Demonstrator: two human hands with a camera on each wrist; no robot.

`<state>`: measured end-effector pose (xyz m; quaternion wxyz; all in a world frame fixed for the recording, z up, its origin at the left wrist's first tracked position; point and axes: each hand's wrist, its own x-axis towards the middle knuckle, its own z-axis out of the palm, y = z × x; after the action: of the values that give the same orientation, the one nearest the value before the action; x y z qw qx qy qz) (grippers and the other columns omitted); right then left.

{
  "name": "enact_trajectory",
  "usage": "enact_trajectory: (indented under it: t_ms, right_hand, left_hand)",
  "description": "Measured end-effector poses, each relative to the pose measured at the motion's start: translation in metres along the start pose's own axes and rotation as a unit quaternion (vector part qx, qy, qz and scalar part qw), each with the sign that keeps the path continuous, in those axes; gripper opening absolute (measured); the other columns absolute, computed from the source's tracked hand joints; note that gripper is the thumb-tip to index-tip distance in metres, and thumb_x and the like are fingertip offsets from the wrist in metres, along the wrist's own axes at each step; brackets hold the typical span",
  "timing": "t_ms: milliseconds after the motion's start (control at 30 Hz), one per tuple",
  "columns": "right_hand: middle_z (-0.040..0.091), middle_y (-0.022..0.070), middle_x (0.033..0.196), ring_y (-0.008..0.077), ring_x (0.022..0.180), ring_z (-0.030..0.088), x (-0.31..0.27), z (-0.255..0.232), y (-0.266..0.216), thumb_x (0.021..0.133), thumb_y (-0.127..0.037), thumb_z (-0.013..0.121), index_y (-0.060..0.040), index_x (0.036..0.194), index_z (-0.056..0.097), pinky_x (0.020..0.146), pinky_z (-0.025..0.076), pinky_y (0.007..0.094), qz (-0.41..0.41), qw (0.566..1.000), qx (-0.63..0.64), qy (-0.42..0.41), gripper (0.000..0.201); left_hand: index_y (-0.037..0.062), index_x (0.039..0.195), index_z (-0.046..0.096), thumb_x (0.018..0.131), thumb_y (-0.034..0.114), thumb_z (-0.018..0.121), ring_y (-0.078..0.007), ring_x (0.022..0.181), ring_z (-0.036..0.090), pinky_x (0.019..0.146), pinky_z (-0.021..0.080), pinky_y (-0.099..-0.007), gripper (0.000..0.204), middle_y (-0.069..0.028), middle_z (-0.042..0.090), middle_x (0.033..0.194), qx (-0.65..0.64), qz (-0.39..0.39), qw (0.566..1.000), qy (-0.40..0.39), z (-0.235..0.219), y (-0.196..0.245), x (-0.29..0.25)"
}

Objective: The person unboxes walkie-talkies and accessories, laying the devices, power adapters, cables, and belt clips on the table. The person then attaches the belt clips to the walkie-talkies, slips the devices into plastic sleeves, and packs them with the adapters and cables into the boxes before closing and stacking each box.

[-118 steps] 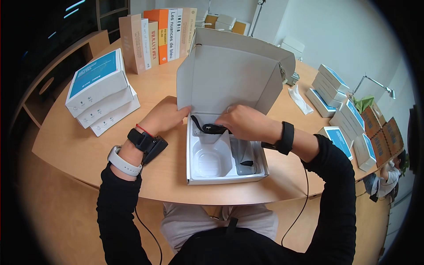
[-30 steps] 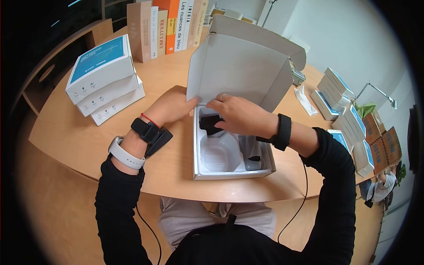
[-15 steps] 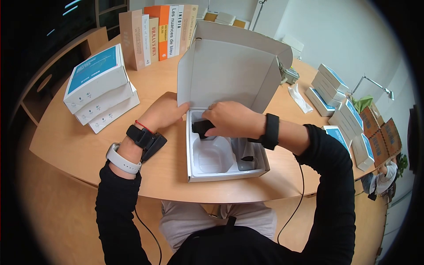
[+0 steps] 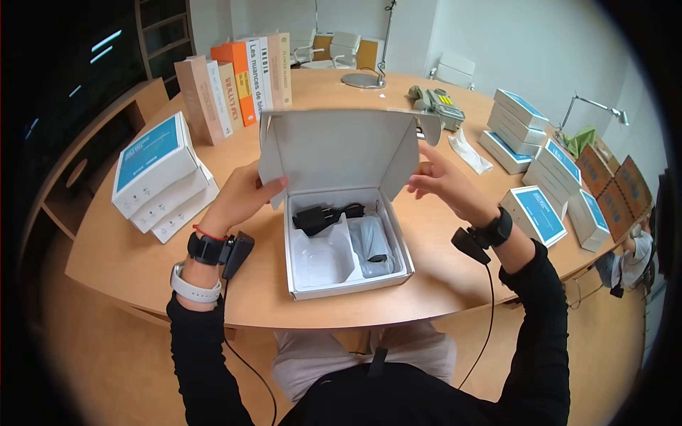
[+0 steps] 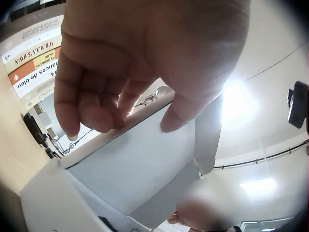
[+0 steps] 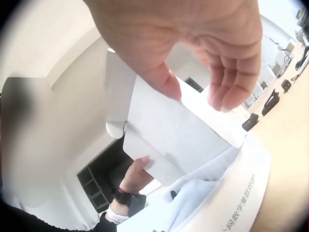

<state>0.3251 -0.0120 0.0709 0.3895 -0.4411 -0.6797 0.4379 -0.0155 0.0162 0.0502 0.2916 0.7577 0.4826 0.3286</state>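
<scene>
Right between both hands, open box.

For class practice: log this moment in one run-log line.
box: open; black adapter: inside; left hand: holds lid; right hand: beside lid

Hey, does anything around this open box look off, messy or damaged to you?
No spill or damage shows. Two small oddities: the left stack sits askew, its boxes' edges staggered, and a crumpled white wrapper, or maybe a tissue, lies loose on the table beyond the open box, looking stray.
</scene>
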Motion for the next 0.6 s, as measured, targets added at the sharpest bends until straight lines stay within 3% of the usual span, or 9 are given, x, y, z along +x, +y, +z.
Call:
enact_trajectory:
  t_ms: [67, 133, 200, 300, 400, 467, 533, 600]
  right_hand:
    - [0.061, 0.0076, 0.085, 0.0132, 0.072, 0.058, 0.005, 0.002, 0.006, 0.085, -0.009, 0.058, -0.0017, 0.124, 0.040, 0.065, 0.048, 0.0261, -0.008, 1.000, 0.004, -0.027, 0.043]
    - [0.061, 0.0081, 0.085, 0.0145, 0.074, 0.059, 0.008, 0.004, 0.015, 0.084, -0.010, 0.059, -0.0025, 0.118, 0.042, 0.066, 0.048, 0.0272, -0.018, 0.986, -0.133, -0.103, 0.038]
    - [0.062, 0.0092, 0.084, 0.0162, 0.075, 0.061, -0.002, 0.012, 0.004, 0.083, -0.010, 0.059, -0.0025, 0.110, 0.042, 0.067, 0.049, 0.0284, 0.004, 0.983, -0.164, -0.086, 0.033]
    - [0.060, 0.0089, 0.098, 0.0143, 0.087, 0.060, -0.008, 0.011, 0.009, 0.085, -0.010, 0.061, -0.0010, 0.117, 0.040, 0.075, 0.051, 0.0279, 0.023, 0.982, -0.166, -0.091, 0.040]
    - [0.060, 0.0076, 0.094, 0.0140, 0.084, 0.060, -0.006, 0.011, 0.024, 0.085, -0.009, 0.062, -0.0017, 0.118, 0.040, 0.075, 0.051, 0.0280, -0.004, 0.978, -0.193, -0.074, 0.040]
    - [0.064, 0.0104, 0.080, 0.0198, 0.072, 0.062, 0.000, 0.013, 0.029, 0.082, -0.012, 0.062, -0.0029, 0.125, 0.035, 0.067, 0.049, 0.0294, -0.103, 0.976, -0.183, -0.066, 0.052]
    - [0.063, 0.0097, 0.077, 0.0178, 0.069, 0.061, 0.006, 0.013, 0.018, 0.082, -0.012, 0.062, -0.0032, 0.127, 0.034, 0.064, 0.050, 0.0282, -0.094, 0.976, -0.190, -0.059, 0.054]
    - [0.063, 0.0088, 0.074, 0.0145, 0.065, 0.061, 0.010, 0.015, 0.003, 0.082, -0.010, 0.061, -0.0041, 0.129, 0.033, 0.060, 0.049, 0.0265, -0.014, 0.990, -0.128, -0.053, 0.055]
  left_hand:
    - [0.0011, 0.104, 0.062, 0.084, 0.023, 0.063, -0.0115, 0.062, 0.053, 0.058, 0.044, -0.0251, 0.029, -0.0048, 0.062, 0.072, 0.015, 0.073, 0.997, 0.017, 0.004, 0.003, -0.009]
    - [0.0016, 0.101, 0.061, 0.083, 0.019, 0.067, -0.0121, 0.058, 0.051, 0.056, 0.043, -0.0259, 0.026, -0.0050, 0.061, 0.069, 0.030, 0.083, 0.996, 0.018, 0.004, 0.007, -0.015]
    - [0.0017, 0.099, 0.061, 0.082, 0.022, 0.068, -0.0135, 0.055, 0.049, 0.054, 0.043, -0.0265, 0.027, -0.0064, 0.061, 0.068, 0.083, 0.125, 0.988, 0.021, 0.003, 0.014, -0.020]
    - [0.0014, 0.096, 0.061, 0.082, 0.023, 0.068, -0.0166, 0.053, 0.053, 0.053, 0.043, -0.0275, 0.027, -0.0100, 0.061, 0.066, 0.097, 0.106, 0.987, 0.065, 0.012, 0.022, -0.027]
    - [-0.0001, 0.095, 0.059, 0.085, 0.027, 0.064, -0.0211, 0.053, 0.058, 0.054, 0.044, -0.0292, 0.029, -0.0127, 0.061, 0.063, 0.117, 0.076, 0.986, 0.094, 0.017, 0.025, -0.029]
    - [-0.0017, 0.094, 0.058, 0.087, 0.029, 0.059, -0.0222, 0.054, 0.060, 0.055, 0.045, -0.0302, 0.032, -0.0131, 0.061, 0.062, 0.124, 0.054, 0.988, 0.076, 0.012, 0.031, -0.025]
    - [-0.0033, 0.094, 0.057, 0.088, 0.031, 0.055, -0.0232, 0.054, 0.062, 0.055, 0.046, -0.0312, 0.035, -0.0134, 0.061, 0.061, 0.129, 0.032, 0.989, 0.061, 0.007, 0.039, -0.018]
    - [-0.0066, 0.094, 0.056, 0.090, 0.032, 0.048, -0.0226, 0.052, 0.061, 0.057, 0.048, -0.0323, 0.040, -0.0136, 0.061, 0.061, 0.113, -0.044, 0.992, 0.019, 0.004, 0.050, -0.009]
